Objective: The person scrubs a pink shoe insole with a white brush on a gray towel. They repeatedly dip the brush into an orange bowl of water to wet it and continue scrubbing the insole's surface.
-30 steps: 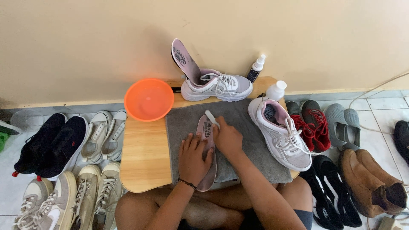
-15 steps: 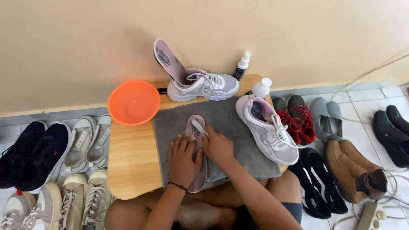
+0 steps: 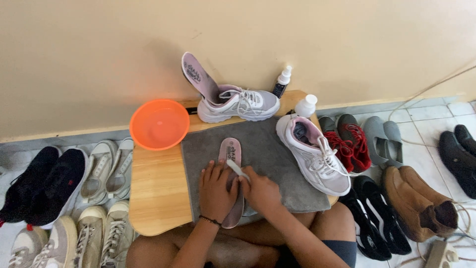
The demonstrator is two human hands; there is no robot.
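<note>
So the pink insole (image 3: 231, 171) is lying flat on the grey towel (image 3: 267, 154), which covers the right part of the wooden table (image 3: 156, 193); its long axis runs away from the person toward the wall, one rounded end pointing at the wall and the near end hidden under the hands; left hand (image 3: 216, 191) is spread open, palm down, pinning the lower half of the insole; right hand (image 3: 260, 191) is closed around a small white brush (image 3: 237, 167) whose tip rests on the insole's middle; orange bowl (image 3: 159, 124) sits at the table's far left corner; one white sneaker (image 3: 240, 103) stands by the wall with another insole sticking up out of it, a second sneaker (image 3: 315, 156) lies on the towel's right edge; two bottles (image 3: 297, 97) behind it.
</note>
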